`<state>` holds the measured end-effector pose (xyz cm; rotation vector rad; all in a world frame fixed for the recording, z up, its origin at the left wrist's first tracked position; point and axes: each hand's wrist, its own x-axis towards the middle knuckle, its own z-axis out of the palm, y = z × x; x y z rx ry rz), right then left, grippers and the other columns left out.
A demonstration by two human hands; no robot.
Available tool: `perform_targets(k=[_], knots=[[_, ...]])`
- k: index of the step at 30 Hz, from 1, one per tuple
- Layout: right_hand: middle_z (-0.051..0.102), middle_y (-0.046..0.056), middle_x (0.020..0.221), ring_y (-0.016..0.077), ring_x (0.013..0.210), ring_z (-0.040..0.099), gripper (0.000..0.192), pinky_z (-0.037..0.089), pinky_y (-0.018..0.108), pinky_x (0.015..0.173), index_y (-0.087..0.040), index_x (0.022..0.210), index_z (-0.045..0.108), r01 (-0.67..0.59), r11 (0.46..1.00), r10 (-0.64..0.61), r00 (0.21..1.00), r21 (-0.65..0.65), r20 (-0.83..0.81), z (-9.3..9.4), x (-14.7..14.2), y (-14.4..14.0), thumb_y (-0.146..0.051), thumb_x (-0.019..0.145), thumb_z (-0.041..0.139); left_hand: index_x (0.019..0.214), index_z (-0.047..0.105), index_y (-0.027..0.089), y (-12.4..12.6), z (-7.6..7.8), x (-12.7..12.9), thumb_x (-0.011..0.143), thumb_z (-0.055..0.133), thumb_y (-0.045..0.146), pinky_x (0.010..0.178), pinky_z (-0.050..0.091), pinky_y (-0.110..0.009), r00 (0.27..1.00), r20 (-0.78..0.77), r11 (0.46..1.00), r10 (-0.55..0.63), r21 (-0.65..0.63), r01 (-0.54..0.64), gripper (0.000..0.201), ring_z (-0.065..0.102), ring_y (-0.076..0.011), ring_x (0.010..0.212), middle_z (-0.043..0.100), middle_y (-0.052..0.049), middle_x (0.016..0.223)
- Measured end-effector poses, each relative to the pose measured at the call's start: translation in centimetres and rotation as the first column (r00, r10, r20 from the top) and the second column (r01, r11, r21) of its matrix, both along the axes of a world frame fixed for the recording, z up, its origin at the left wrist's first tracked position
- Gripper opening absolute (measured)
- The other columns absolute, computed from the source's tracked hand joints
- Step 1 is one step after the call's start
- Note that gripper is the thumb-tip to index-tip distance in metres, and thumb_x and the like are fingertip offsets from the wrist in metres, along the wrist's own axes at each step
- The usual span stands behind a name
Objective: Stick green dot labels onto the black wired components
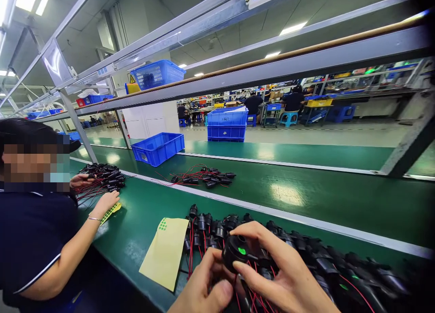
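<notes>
While a co-worker in a dark short-sleeved shirt (30, 240) sits at the far left of the long green desk (306, 199), that person's two hands rest at a heap of small black parts with red wires (102, 177), one hand lying on a small yellow-green sheet (112, 212). Further along the desk, a pale yellow backing sheet with a few green round stickers at its top corner (166, 251) lies flat, just beside a long row of black round plastic parts with red leads (306, 254) that runs off to the right edge. Behind it, beyond a pale strip, a loose cluster of black connectors on red wires (204, 175) lies on the green belt, and an open blue plastic crate (158, 148) stands beyond that, with a stack of blue crates (227, 124) further back on the floor. At the lower middle, the left hand (200, 288) comes up from the bottom edge, its fingers curled and its thumb pressed toward a black round plastic part bearing a green dot sticker (238, 254). The right hand (282, 276) closes over the same part from the right, its fingers (261, 233) arched across the top and its thumb under the front, pinching it. This part is held just above the near end of the row, touching both hands.
</notes>
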<state>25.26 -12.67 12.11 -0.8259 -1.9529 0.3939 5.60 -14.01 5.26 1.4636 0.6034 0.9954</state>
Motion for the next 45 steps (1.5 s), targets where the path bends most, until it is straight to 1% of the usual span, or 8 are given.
perform_targets(k=[3,6,12,15,23,31,40,45], knots=[[0.071,-0.002,0.091,0.0146,0.077,0.069,0.019,0.056,0.021,0.066,-0.028,0.105,0.063,0.055,0.998,-0.057,0.998,-0.039,-0.031,0.7,0.7,0.0,-0.02,0.088,0.065,0.114,0.057,0.017,-0.8,-0.3,-1.1,0.083,0.07,0.066,0.085,0.047,-0.034,0.998,-0.062,1.0,0.001,-0.029,-0.003,0.059,0.064,-0.0201,0.088,0.069,-0.008,0.093],[0.069,-0.003,0.087,0.0138,0.071,0.066,0.021,0.055,0.02,0.062,-0.028,0.104,0.063,0.07,0.998,-0.07,0.997,-0.008,-0.02,1.0,0.9,0.0,-0.019,0.085,0.066,0.122,0.057,0.018,-1.3,-0.1,-2.1,0.09,0.062,0.065,0.094,0.048,-0.037,0.986,-0.158,0.998,0.055,-0.007,-0.057,0.057,0.066,-0.024,0.102,0.069,-0.013,0.113],[0.068,-0.004,0.104,0.0122,0.094,0.069,0.049,0.056,0.018,0.081,-0.034,0.117,0.059,-0.087,0.996,0.086,0.995,0.01,0.052,0.6,0.3,-0.9,-0.003,0.079,0.062,0.147,0.048,0.02,-1.0,0.4,-2.2,0.088,0.066,0.063,0.115,0.039,-0.046,0.947,-0.317,0.996,-0.042,0.057,0.063,0.075,0.057,-0.0329,0.13,0.06,-0.016,0.142],[0.068,-0.002,0.112,0.0116,0.103,0.068,0.062,0.055,0.017,0.09,-0.033,0.124,0.059,-0.154,0.988,0.157,0.979,-0.033,0.128,0.6,0.2,-1.2,0.004,0.075,0.059,0.151,0.042,0.019,-0.9,0.3,-1.4,0.087,0.064,0.066,0.118,0.036,-0.047,0.984,-0.18,0.996,0.006,0.092,0.01,0.082,0.053,-0.034,0.135,0.055,-0.017,0.148],[0.066,0.0,0.126,0.0129,0.118,0.062,0.077,0.05,0.023,0.104,-0.036,0.138,0.058,-0.382,0.87,0.447,0.877,-0.31,0.174,1.6,1.0,-1.1,0.008,0.076,0.053,0.126,0.063,0.021,-0.8,-1.4,0.8,0.088,0.076,0.045,0.095,0.047,-0.029,0.98,0.193,0.998,0.043,0.043,-0.052,0.047,0.063,-0.0244,0.112,0.068,-0.01,0.12],[0.066,0.0,0.114,0.0178,0.113,0.062,0.042,0.047,0.03,0.103,-0.028,0.11,0.063,-0.388,0.751,0.382,0.915,-0.534,-0.128,1.6,0.1,-1.6,-0.003,0.078,0.05,0.12,0.067,0.021,-0.5,-3.4,1.0,0.085,0.078,0.046,0.08,0.044,-0.022,0.955,0.237,0.975,0.176,0.09,-0.202,0.044,0.059,-0.0159,0.09,0.068,-0.005,0.101],[0.063,-0.001,0.103,0.0187,0.101,0.062,0.033,0.05,0.03,0.091,-0.026,0.097,0.059,-0.341,0.715,0.29,0.939,-0.61,-0.184,1.3,-0.8,-2.1,-0.006,0.074,0.049,0.12,0.07,0.021,-1.0,-2.4,0.7,0.086,0.071,0.058,0.085,0.05,-0.027,0.957,0.077,0.942,0.278,0.176,-0.287,0.05,0.066,-0.0217,0.095,0.071,-0.008,0.106],[0.06,-0.002,0.098,0.0169,0.094,0.06,0.033,0.051,0.027,0.085,-0.026,0.096,0.058,-0.359,0.68,0.311,0.931,-0.639,-0.192,1.5,-0.7,-2.2,-0.004,0.072,0.049,0.123,0.068,0.021,-0.8,-3.0,-0.4,0.09,0.066,0.058,0.09,0.048,-0.03,0.972,-0.018,0.929,0.236,0.298,-0.22,0.049,0.065,-0.0237,0.099,0.069,-0.009,0.107]])
